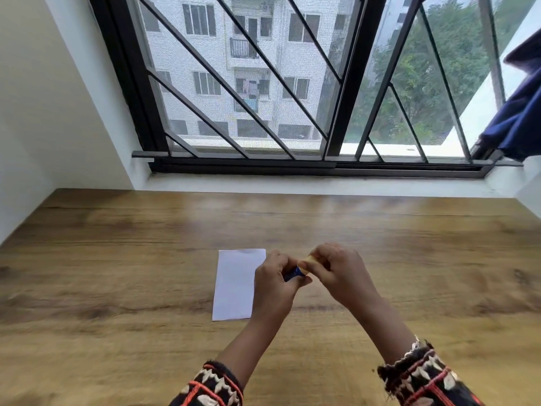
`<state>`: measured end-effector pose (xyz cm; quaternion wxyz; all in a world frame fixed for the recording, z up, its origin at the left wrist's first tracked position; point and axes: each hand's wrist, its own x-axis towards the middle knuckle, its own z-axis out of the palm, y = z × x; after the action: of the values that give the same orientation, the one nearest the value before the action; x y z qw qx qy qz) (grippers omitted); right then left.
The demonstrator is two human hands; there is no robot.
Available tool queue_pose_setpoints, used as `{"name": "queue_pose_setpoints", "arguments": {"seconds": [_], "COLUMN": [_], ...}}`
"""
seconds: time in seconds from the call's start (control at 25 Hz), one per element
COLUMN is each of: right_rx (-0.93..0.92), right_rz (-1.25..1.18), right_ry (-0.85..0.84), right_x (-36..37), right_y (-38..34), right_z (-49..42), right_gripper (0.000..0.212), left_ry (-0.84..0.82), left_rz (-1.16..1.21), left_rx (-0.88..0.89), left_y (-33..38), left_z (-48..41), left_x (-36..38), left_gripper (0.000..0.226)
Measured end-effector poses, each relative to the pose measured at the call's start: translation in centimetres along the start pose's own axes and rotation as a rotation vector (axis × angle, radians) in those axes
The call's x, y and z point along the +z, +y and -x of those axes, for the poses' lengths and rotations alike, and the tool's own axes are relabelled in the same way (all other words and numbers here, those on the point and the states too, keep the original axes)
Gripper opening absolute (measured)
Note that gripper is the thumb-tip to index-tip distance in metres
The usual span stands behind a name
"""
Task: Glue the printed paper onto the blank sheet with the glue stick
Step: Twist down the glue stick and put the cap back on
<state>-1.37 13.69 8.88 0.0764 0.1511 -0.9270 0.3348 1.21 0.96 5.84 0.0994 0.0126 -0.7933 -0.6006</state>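
A white sheet of paper point(235, 284) lies flat on the wooden table point(117, 259), just left of my hands. Its visible face is blank; my left hand covers its right edge. I hold a glue stick point(297, 270) above the table between both hands. My left hand point(273, 281) grips its dark blue body. My right hand point(336, 269) pinches its yellow cap end. Most of the stick is hidden by my fingers. A second paper is not in view.
The table runs back to a white window sill point(292, 183) under a black barred window. White wall closes the left side. A dark blue cloth point(521, 112) hangs at the far right by the window.
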Motion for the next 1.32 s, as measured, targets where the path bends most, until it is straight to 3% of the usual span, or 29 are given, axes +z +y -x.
{"name": "queue_pose_setpoints", "arguments": {"seconds": [0.24, 0.4, 0.56, 0.64, 0.84, 1.12, 1.32], "right_rx": [0.060, 0.061, 0.080, 0.084, 0.126, 0.182, 0.189], "right_rz": [-0.038, -0.321, -0.387, -0.390, -0.374, -0.307, -0.269], "right_ry": [0.093, 0.066, 0.092, 0.121, 0.131, 0.078, 0.063], "right_x": [0.4, 1.4, 2.4, 2.8, 4.1, 6.2, 6.6], "right_y": [-0.1, -0.4, -0.4, -0.2, 1.3, 3.2, 3.8], "right_z": [0.3, 1.2, 1.4, 0.9, -0.5, 0.0, 0.3], "right_gripper": [0.025, 0.012, 0.023, 0.022, 0.008, 0.012, 0.013], "left_ry": [0.017, 0.041, 0.014, -0.035, -0.176, -0.289, -0.318], "left_rz": [-0.011, 0.019, -0.006, -0.175, -0.889, -1.114, -1.101], "left_rx": [0.054, 0.084, 0.092, 0.135, 0.224, 0.140, 0.114], "left_y": [-0.2, -0.6, -1.0, -1.6, -4.0, -5.4, -5.3], "left_z": [0.0, -0.5, -0.5, -0.5, -0.9, -0.8, -0.8], "left_x": [0.1, -0.3, -0.5, -0.7, -2.9, -4.7, -4.7], "left_gripper": [0.016, 0.012, 0.031, 0.046, 0.079, 0.084, 0.082]}}
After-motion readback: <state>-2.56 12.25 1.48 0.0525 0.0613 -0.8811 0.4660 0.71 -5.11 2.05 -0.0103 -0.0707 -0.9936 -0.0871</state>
